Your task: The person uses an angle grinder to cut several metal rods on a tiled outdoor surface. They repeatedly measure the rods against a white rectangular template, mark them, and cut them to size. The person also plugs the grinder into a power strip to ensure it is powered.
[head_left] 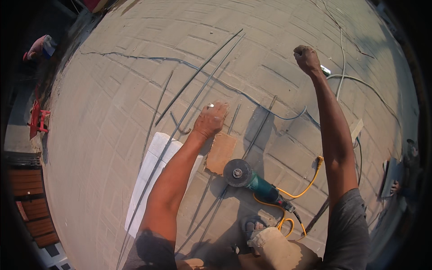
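My left hand point(210, 120) is low over the paving, fingers curled downward, with a pale ring-like spot showing on one finger. Anything under those fingers is hidden. Further out on the right, my right hand point(307, 59) is closed in a fist; what it holds, if anything, cannot be seen. Long thin metal rods point(198, 71) lie to the left of my left hand, beside a short hooked rod point(180, 124). Nearer me are a flat brown piece point(221, 153) and a white board point(148, 167). A green angle grinder point(261, 186) with a dark disc rests near my foot.
A yellow cord point(310, 184) loops by the grinder. A grey-blue cable point(243, 93) crosses the paving point(90, 148), and a pale cable point(369, 85) curves at the right. A small green-and-white item point(325, 70) lies beside my right wrist. Another person point(40, 48) is at the far left.
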`<action>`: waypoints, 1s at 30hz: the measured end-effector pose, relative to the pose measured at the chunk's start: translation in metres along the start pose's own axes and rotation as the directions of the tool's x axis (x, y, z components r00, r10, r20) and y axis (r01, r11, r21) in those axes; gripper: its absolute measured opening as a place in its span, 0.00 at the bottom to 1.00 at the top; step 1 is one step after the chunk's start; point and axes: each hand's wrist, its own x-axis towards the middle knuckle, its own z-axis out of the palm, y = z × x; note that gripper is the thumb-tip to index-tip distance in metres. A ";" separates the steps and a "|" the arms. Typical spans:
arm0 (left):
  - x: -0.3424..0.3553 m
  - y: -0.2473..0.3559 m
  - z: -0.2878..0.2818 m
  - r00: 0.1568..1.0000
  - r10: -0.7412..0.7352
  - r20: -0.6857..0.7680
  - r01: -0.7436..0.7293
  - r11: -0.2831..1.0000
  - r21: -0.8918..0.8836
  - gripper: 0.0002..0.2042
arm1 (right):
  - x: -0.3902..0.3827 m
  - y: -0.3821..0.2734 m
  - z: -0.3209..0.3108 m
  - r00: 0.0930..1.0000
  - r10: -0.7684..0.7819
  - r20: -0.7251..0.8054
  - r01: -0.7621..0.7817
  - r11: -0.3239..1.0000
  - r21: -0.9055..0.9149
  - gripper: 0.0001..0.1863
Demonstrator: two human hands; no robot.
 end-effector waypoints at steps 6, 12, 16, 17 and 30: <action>0.051 -0.022 0.062 0.966 -0.082 -0.244 0.131 0.972 0.195 0.24 | 0.005 0.015 0.081 0.962 0.248 0.110 -0.249 0.968 -0.006 0.14; 0.043 -0.020 0.075 0.964 -0.209 -0.165 0.227 0.969 0.098 0.29 | 0.048 0.059 0.108 0.944 0.329 -0.034 -0.329 0.944 -0.016 0.12; 0.045 -0.019 0.061 0.958 -0.252 -0.136 0.255 0.967 0.004 0.29 | 0.098 0.053 0.129 0.921 0.386 -0.054 -0.390 0.916 -0.095 0.11; 0.042 -0.023 0.060 0.956 -0.266 -0.121 0.274 0.960 0.057 0.30 | 0.106 0.048 0.139 0.928 0.367 -0.062 -0.371 0.925 -0.082 0.11; 0.052 -0.026 0.056 0.944 -0.307 -0.121 0.292 0.948 -0.125 0.31 | 0.253 -0.171 0.284 0.873 -0.322 0.365 0.290 0.947 0.141 0.16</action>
